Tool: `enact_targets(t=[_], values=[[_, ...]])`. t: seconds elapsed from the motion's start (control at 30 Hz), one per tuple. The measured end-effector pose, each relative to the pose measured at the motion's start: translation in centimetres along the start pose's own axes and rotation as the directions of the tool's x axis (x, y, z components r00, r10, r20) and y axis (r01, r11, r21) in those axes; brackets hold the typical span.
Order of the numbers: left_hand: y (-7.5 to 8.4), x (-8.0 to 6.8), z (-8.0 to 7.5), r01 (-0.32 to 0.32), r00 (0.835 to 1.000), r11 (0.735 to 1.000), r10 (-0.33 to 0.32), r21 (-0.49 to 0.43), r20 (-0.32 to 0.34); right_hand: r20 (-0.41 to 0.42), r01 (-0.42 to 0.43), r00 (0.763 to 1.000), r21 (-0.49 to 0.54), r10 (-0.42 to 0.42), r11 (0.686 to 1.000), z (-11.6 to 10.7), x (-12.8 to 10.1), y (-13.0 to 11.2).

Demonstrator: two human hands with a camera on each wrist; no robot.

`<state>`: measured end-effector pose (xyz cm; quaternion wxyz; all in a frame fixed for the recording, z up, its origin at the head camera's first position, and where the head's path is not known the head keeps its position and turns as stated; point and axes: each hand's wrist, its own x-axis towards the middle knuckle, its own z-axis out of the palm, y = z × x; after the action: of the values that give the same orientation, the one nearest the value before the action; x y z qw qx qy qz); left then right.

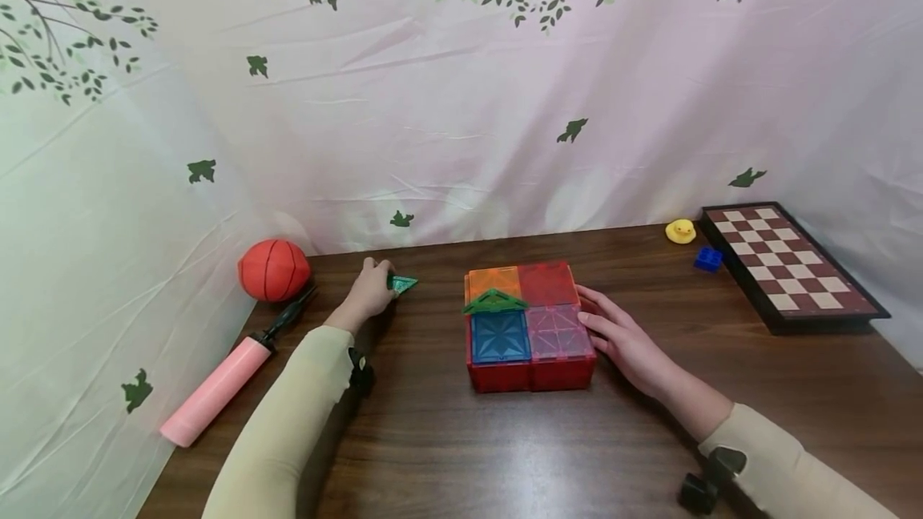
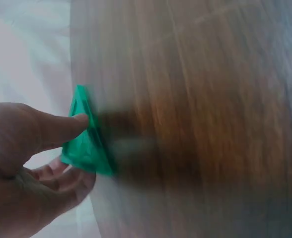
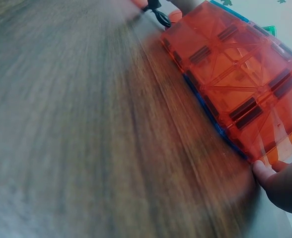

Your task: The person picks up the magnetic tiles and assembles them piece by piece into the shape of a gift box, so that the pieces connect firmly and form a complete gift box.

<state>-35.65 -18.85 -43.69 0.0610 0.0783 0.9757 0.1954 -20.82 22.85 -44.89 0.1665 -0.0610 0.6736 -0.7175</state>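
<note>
My left hand (image 1: 370, 291) pinches a small green triangular magnetic tile (image 2: 84, 144) between thumb and fingers. In the head view that green tile (image 1: 402, 284) is close to the table surface, near its back edge. A low box built of translucent magnetic tiles (image 1: 530, 375) stands mid-table. Its top has orange, red, blue and pink squares, and its walls look red. Across the left of the top, a green triangular tile (image 1: 495, 303) is seen. My right hand (image 1: 620, 335) rests against the box's right side, fingers fairly straight; the thumb (image 3: 263, 172) touches a corner.
At left are a red ball (image 1: 274, 271) and a pink hand pump (image 1: 216, 391). At back right lie a yellow rubber duck (image 1: 681, 231), a blue toy brick (image 1: 709, 259) and a checkered game board (image 1: 786, 259). A patterned curtain (image 1: 461, 102) hangs behind the brown table (image 1: 433, 439).
</note>
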Motion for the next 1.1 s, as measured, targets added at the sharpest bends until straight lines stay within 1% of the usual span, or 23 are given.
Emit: enact_targets(t=[0.07, 0.17, 0.23, 0.3, 0.37, 0.43, 0.53, 0.6, 0.67, 0.77, 0.83, 0.9, 0.97, 1.03, 1.1], values=[[0.2, 0.0, -0.1, -0.02, 1.0, 1.0, 0.02, -0.011, -0.015, 0.009, -0.002, 1.0, -0.003, 0.002, 1.0, 0.0, 0.0, 0.0], [1.0, 0.0, -0.3, -0.059, 0.997, 0.997, 0.056, -0.041, -0.061, 0.024, -0.009, 1.0, -0.009, 0.009, 1.0, -0.1, -0.1, 0.2], [2.0, -0.1, -0.6, -0.099, 0.99, 0.993, 0.092, -0.064, -0.105, 0.033, -0.014, 0.999, -0.015, 0.015, 1.0, -0.3, -0.1, 0.2], [3.5, -0.4, -1.0, -0.141, 0.981, 0.985, 0.125, -0.101, -0.15, 0.045, -0.015, 0.999, -0.02, 0.016, 1.0, -0.4, -0.2, 0.3], [5.3, -0.7, -1.5, -0.2, 0.967, 0.971, 0.175, -0.129, -0.185, 0.059, -0.011, 0.998, -0.018, 0.012, 1.0, -0.5, -0.3, 0.3], [7.4, -1.1, -2.0, -0.264, 0.951, 0.952, 0.23, -0.158, -0.206, 0.07, -0.01, 0.997, -0.014, 0.011, 1.0, -0.6, -0.4, 0.3], [10.7, -2.0, -2.9, -0.381, 0.915, 0.905, 0.34, -0.188, -0.219, 0.089, -0.015, 0.996, -0.002, 0.015, 1.0, -0.7, -0.6, 0.3], [12.8, -2.7, -3.3, -0.445, 0.89, 0.872, 0.406, -0.205, -0.208, 0.098, -0.018, 0.995, -0.001, 0.018, 1.0, -0.7, -0.6, 0.3], [14.7, -3.3, -3.6, -0.505, 0.861, 0.839, 0.472, -0.204, -0.19, 0.105, -0.019, 0.994, 0.001, 0.019, 1.0, -0.7, -0.6, 0.2], [17.2, -3.9, -3.7, -0.567, 0.824, 0.801, 0.548, -0.193, -0.146, 0.11, -0.018, 0.994, 0.013, 0.016, 1.0, -0.8, -0.6, 0.2], [18.5, -4.1, -3.6, -0.602, 0.799, 0.777, 0.592, -0.185, -0.11, 0.111, -0.018, 0.994, 0.022, 0.015, 1.0, -0.7, -0.5, 0.2], [19.6, -4.3, -3.4, -0.629, 0.775, 0.756, 0.629, -0.179, -0.067, 0.116, -0.018, 0.993, 0.029, 0.015, 0.999, -0.7, -0.5, 0.2], [20.3, -4.4, -3.2, -0.648, 0.756, 0.743, 0.655, -0.169, -0.022, 0.122, -0.02, 0.992, 0.029, 0.016, 0.999, -0.6, -0.4, 0.1], [20.8, -4.4, -2.8, -0.661, 0.741, 0.733, 0.671, -0.162, 0.016, 0.125, -0.024, 0.992, 0.028, 0.02, 0.999, -0.6, -0.4, 0.1], [21.2, -4.4, -2.5, -0.667, 0.734, 0.731, 0.678, -0.146, 0.046, 0.126, -0.024, 0.992, 0.028, 0.02, 0.999, -0.5, -0.4, 0.0]])
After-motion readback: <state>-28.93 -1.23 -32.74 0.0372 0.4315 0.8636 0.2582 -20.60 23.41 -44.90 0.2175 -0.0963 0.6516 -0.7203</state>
